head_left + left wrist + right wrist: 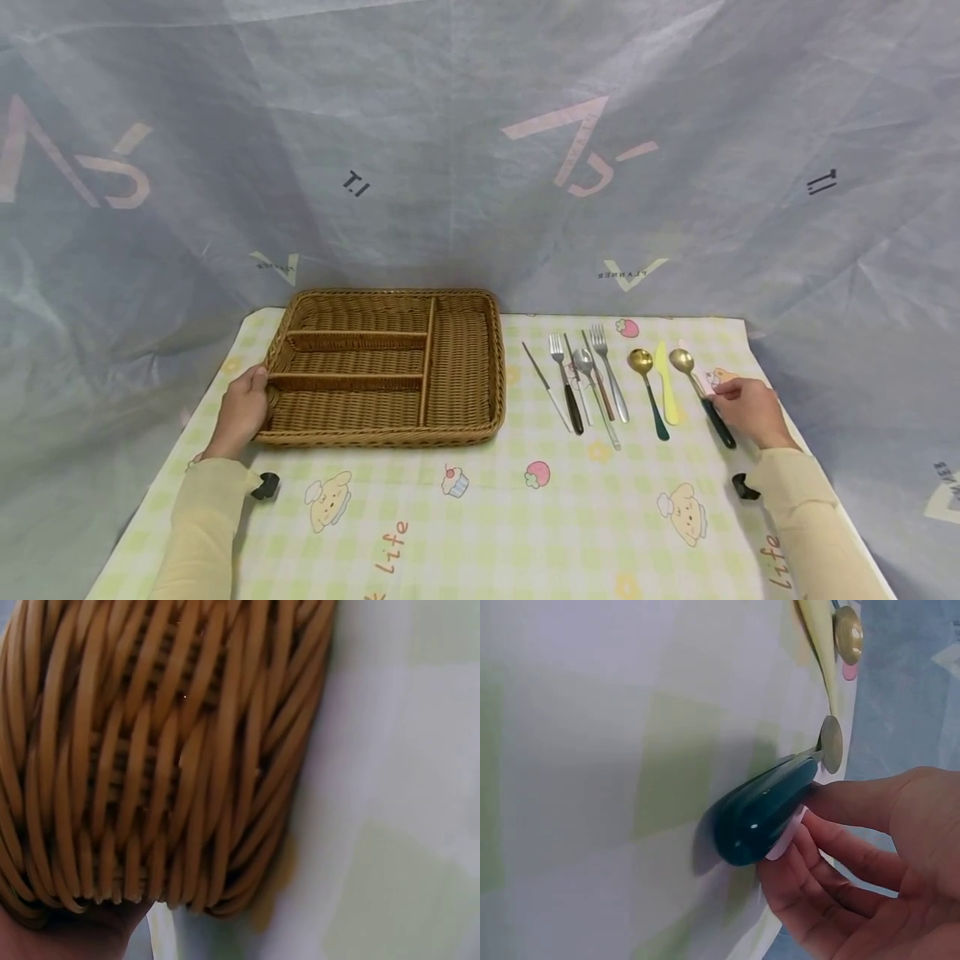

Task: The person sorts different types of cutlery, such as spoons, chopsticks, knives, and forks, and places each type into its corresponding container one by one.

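Observation:
A brown wicker cutlery basket (462, 433) with wooden dividers stands on the left of the table. My left hand (242, 410) grips its left rim; the woven wall (172, 750) fills much of the left wrist view. At the far right, my right hand (750, 410) pinches a pale pink knife (786, 837), mostly hidden by the fingers and a spoon. That gold spoon (682, 361) has a dark green handle (765, 810), which lies along the knife, close against my thumb. Left of it lie a yellow knife (666, 392) and another gold spoon (641, 361).
Between basket and gold spoons lie a black-handled fork (572, 404), a silver fork (611, 375), a silver spoon (583, 361) and several thin chopsticks (543, 379). A checked cloth (570, 533) covers the table. Grey fabric (450, 167) hangs behind and at both sides.

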